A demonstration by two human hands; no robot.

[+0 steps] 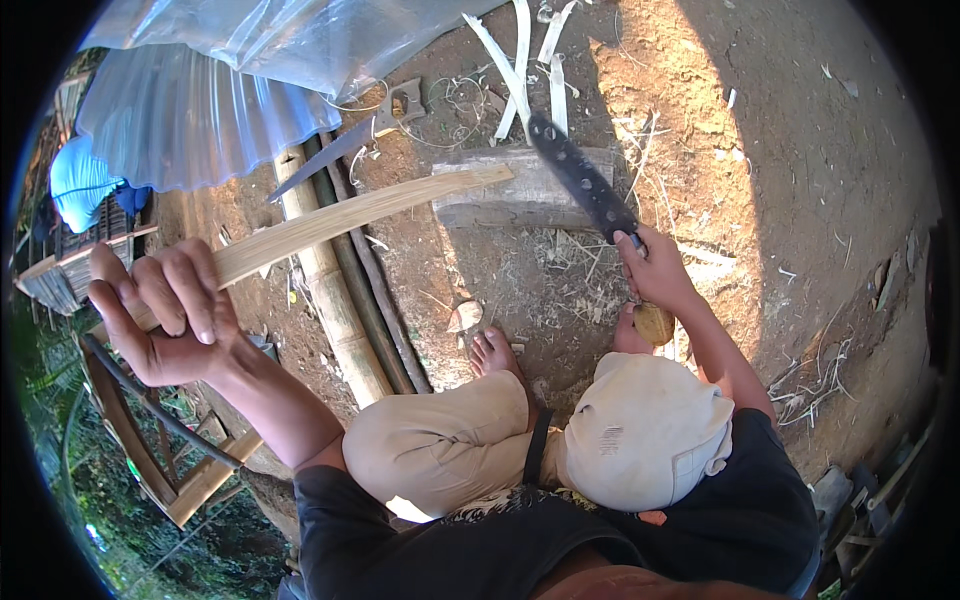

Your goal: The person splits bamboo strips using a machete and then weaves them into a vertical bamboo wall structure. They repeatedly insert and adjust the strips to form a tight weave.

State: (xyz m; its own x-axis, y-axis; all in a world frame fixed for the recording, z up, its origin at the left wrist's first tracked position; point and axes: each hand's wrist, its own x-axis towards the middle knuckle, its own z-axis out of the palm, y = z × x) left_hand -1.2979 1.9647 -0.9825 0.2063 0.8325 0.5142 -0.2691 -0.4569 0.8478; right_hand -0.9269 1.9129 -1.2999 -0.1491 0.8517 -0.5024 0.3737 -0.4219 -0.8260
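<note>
My left hand (165,310) grips the near end of a long pale bamboo strip (360,212). The strip's far end rests on a weathered wooden chopping block (500,200) on the dirt. My right hand (655,270) holds the handle of a dark long-bladed machete (580,180), raised with its blade angled over the block just right of the strip's tip. My bare feet (495,352) and bent knees in beige shorts sit below.
Thick bamboo poles (335,300) lie on the ground left of the block. A hand saw (350,140) rests near clear plastic sheeting (200,110). Split white bamboo strips (525,60) and shavings lie beyond the block. A wooden frame (150,450) stands at lower left.
</note>
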